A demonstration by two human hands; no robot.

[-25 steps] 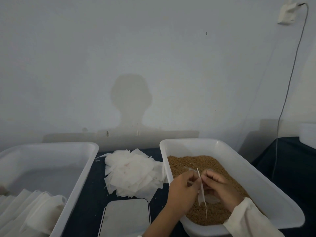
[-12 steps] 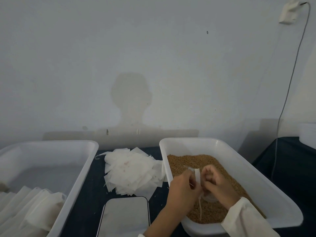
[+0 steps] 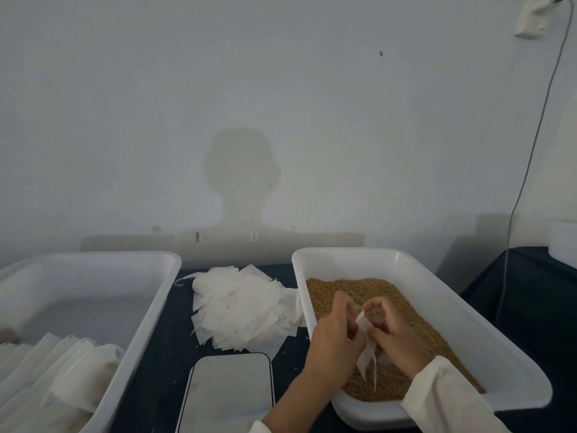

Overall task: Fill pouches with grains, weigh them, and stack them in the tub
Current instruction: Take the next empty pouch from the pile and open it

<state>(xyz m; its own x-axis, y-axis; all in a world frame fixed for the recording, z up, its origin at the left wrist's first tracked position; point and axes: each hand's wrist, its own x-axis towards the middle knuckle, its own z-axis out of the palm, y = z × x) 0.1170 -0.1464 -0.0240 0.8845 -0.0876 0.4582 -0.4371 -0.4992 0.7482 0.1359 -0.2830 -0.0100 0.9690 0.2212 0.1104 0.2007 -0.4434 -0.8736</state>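
A thin white pouch (image 3: 366,350) hangs over the brown grains (image 3: 368,289) in the right white tub (image 3: 437,276). My left hand (image 3: 335,335) and my right hand (image 3: 396,335) both pinch the pouch at its top edge, fingers curled close together, with loose strings dangling below it. A heap of empty white pouches (image 3: 240,310) lies on the dark table between the tubs. The left white tub (image 3: 150,301) holds a row of filled pouches (image 3: 62,370) at its near end. A flat scale (image 3: 228,392) with a shiny top sits near the front edge.
A wall stands right behind the table. A grey cable (image 3: 530,151) runs down from a socket (image 3: 532,18) at the top right. A dark-covered surface (image 3: 537,292) with a white object (image 3: 565,239) lies to the right.
Both hands have sunk lower over the grains and closed in on the pouch. The pouch, first held flat and upright, is now crumpled between the fingers.
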